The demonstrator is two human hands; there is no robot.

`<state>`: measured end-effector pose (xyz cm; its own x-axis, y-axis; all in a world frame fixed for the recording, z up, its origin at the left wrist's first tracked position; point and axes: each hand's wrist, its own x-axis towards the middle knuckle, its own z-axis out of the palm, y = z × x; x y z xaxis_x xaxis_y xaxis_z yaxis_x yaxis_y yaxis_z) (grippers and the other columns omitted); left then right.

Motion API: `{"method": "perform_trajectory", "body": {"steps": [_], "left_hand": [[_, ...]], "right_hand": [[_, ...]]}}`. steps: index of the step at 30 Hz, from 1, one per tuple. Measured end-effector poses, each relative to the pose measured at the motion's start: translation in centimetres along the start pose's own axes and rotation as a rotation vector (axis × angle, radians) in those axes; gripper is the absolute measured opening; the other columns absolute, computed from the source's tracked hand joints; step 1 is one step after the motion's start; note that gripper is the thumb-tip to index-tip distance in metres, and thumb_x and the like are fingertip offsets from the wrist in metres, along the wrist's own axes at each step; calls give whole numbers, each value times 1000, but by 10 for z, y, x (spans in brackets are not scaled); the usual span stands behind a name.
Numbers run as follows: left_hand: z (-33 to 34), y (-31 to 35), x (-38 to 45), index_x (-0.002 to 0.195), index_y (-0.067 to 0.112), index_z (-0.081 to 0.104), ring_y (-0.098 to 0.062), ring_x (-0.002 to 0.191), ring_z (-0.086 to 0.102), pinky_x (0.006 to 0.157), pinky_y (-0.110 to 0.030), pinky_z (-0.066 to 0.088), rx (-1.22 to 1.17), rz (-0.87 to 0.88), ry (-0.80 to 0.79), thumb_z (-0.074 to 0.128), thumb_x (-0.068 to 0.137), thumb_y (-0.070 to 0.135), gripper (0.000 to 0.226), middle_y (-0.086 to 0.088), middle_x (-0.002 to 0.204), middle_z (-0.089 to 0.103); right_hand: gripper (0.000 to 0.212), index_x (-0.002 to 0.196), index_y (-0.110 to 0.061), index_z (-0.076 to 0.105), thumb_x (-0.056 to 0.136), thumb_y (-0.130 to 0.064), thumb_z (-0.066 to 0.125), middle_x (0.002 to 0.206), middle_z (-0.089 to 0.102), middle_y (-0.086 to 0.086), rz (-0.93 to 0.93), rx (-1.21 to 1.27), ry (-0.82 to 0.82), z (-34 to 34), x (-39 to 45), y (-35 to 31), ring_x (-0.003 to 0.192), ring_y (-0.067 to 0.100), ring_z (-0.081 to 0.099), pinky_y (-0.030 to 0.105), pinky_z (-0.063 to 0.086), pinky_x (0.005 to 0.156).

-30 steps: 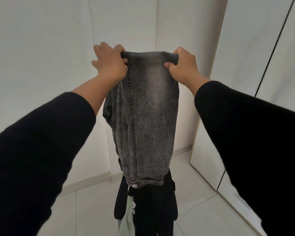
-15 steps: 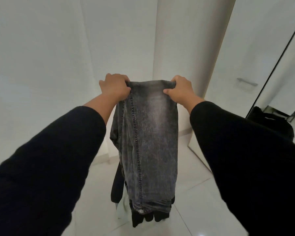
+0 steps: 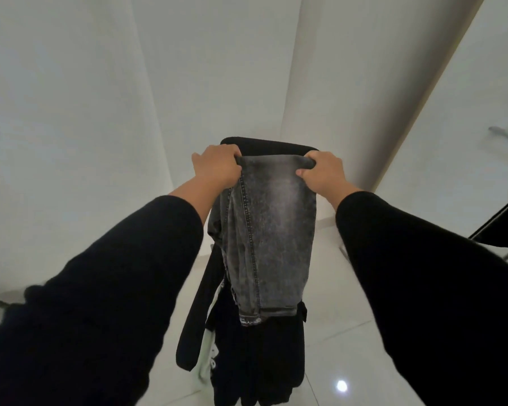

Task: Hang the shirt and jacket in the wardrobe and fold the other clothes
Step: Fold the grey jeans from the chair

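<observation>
jeans [image 3: 272, 244] centre frame, look heavy, floppy denim | left hand [image 3: 216, 165] + right hand [image 3: 323, 171] fingers curled round folded top edge | best grip: those corners

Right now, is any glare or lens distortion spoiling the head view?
Head view: one small glare spot on the glossy white floor tiles; wide-angle bending of the white walls; faded grey denim jeans evenly lit, sharp between both hands.

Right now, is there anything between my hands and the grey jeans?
Nothing visible. The left hand and right hand each grip a top corner of the folded grey jeans, which hang in front of the dark clothes on the chair.
</observation>
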<state>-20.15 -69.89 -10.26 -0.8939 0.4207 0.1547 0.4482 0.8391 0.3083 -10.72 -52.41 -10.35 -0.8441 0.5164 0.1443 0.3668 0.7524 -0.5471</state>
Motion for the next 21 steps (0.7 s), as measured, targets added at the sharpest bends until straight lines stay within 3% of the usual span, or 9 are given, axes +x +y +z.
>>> {"method": "perform_trajectory", "body": {"steps": [6, 9, 11, 14, 21], "left_hand": [[-15, -15, 5, 116, 21, 58, -25, 100, 55, 74, -32, 44, -56, 32, -24, 50, 93, 18, 25, -7, 115, 60], [-26, -21, -10, 122, 21, 57, -28, 110, 53, 85, -36, 45, -17, 101, -68, 51, 94, 24, 28, -9, 122, 58], [-37, -26, -23, 124, 21, 57, -29, 115, 51, 92, -36, 43, 9, 142, -107, 52, 94, 26, 31, -8, 125, 57], [-55, -31, -41, 127, 20, 57, -29, 120, 48, 96, -35, 40, 15, 158, -170, 53, 95, 28, 33, -9, 129, 55], [-65, -29, -45, 130, 16, 55, -29, 123, 45, 100, -35, 37, 16, 176, -223, 51, 96, 26, 35, -10, 133, 52]], "right_hand": [[20, 104, -7, 64, 88, -18, 60, 101, 63, 9, -55, 29, -5, -1, -2, -14, 91, 20, 54, 27, 41, 79], [19, 105, -8, 64, 89, -17, 60, 92, 56, 3, -48, 56, -2, -2, -24, -16, 86, 16, 48, 23, 36, 74], [20, 108, -8, 63, 90, -16, 59, 92, 54, 2, -30, 110, -29, -5, -42, -20, 85, 17, 49, 26, 42, 73], [22, 111, -9, 61, 90, -14, 59, 95, 54, 4, -18, 163, -67, -8, -61, -28, 87, 20, 53, 30, 52, 73], [21, 108, -9, 62, 89, -18, 61, 102, 59, 8, 46, 182, -88, -5, -64, -26, 89, 23, 58, 25, 52, 57]]}}
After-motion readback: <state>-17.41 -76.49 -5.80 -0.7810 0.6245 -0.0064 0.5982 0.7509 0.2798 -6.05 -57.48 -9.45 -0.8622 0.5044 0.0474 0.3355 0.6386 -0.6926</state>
